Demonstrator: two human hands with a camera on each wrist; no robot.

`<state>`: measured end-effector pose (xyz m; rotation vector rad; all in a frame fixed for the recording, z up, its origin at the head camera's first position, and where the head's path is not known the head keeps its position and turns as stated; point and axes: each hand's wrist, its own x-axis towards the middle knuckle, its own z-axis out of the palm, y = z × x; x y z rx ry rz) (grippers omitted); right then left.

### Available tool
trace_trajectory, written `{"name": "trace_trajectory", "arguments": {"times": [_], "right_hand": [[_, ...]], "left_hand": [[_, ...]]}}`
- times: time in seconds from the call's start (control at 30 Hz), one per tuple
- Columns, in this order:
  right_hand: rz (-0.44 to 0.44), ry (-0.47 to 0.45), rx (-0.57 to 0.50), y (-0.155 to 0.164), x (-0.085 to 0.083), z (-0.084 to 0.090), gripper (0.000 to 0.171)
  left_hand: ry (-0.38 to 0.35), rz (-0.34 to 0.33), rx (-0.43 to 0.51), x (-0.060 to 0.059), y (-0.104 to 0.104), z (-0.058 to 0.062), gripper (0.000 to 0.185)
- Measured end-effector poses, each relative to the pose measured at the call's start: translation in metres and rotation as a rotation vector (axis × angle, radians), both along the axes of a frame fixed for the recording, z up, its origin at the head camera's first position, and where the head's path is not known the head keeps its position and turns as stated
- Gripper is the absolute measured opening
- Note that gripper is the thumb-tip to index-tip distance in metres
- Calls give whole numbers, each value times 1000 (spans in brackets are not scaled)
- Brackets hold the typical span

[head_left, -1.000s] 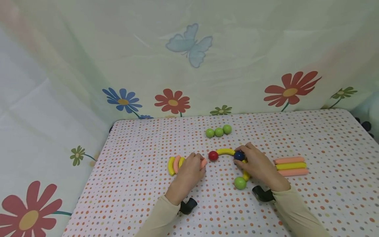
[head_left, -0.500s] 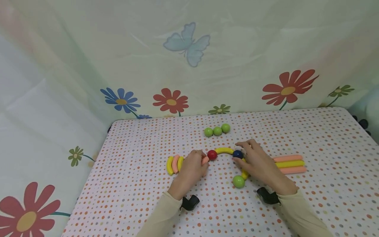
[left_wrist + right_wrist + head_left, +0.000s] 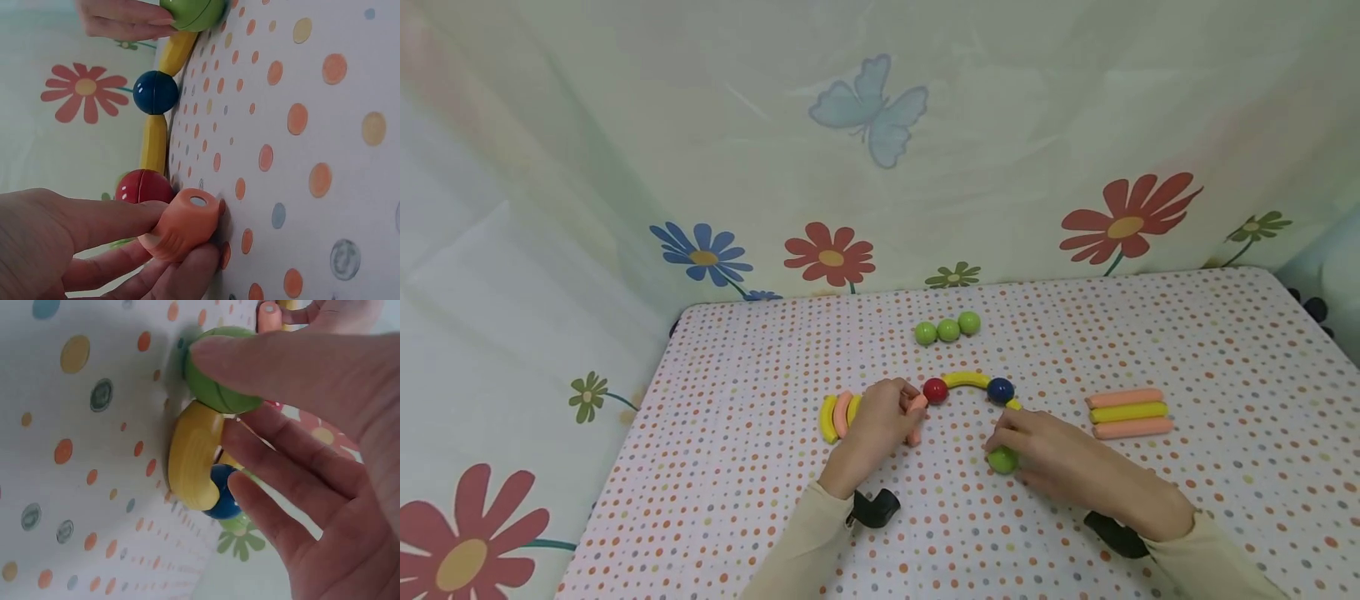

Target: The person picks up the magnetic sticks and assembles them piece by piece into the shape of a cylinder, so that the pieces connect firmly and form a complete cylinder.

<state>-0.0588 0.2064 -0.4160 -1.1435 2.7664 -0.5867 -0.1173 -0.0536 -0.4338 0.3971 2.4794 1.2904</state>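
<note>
My left hand (image 3: pixel 871 427) pinches a curved orange stick (image 3: pixel 914 427) between thumb and fingers. A round silvery spot shows on the stick's end (image 3: pixel 189 222) in the left wrist view. Close by it lies a red ball (image 3: pixel 935 391), which meets a curved yellow stick (image 3: pixel 967 379). That stick runs to a blue ball (image 3: pixel 1001 391). From the blue ball a second curved yellow stick (image 3: pixel 192 456) leads to a green ball (image 3: pixel 1002 461). My right hand (image 3: pixel 1060 458) grips the green ball, thumb on one side and fingers on the other, and partly covers the second yellow stick.
Three green balls (image 3: pixel 948 330) sit in a row farther back. Curved yellow and orange sticks (image 3: pixel 841 415) lie left of my left hand, partly hidden by it. Three straight sticks (image 3: pixel 1129 413), orange and yellow, lie at the right on the dotted tablecloth (image 3: pixel 737 492).
My right hand has left the blue ball, moved towards me and taken hold of the green ball. My left hand has brought the orange stick closer to the red ball.
</note>
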Motion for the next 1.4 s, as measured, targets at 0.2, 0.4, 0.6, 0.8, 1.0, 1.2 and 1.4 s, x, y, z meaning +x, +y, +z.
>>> {"name": "trace_trajectory", "arguments": {"times": [0.2,0.4,0.6,0.8,1.0,1.2,1.4], "right_hand": [[2,-92,-23,-3,-4,-2,34],[-3,-166,-96,-22,-5,-4,26],[-5,-195,-150,-51,-9,-9,25],[15,-103,-180,-73,-11,-12,31],[-11,-31,-202,-83,-13,-17,28],[-55,-4,-234,-84,-16,-22,30],[-52,34,-236,-80,-16,-25,34]], "left_hand": [[25,5,-3,-3,0,1,25],[5,0,22,-8,2,-2,24],[13,10,-24,-13,5,-1,26],[-1,-10,-33,-18,4,-1,22],[-5,-17,-73,-22,3,0,19],[6,-12,-99,-22,0,3,18],[-8,1,-93,-22,-2,3,21]]}}
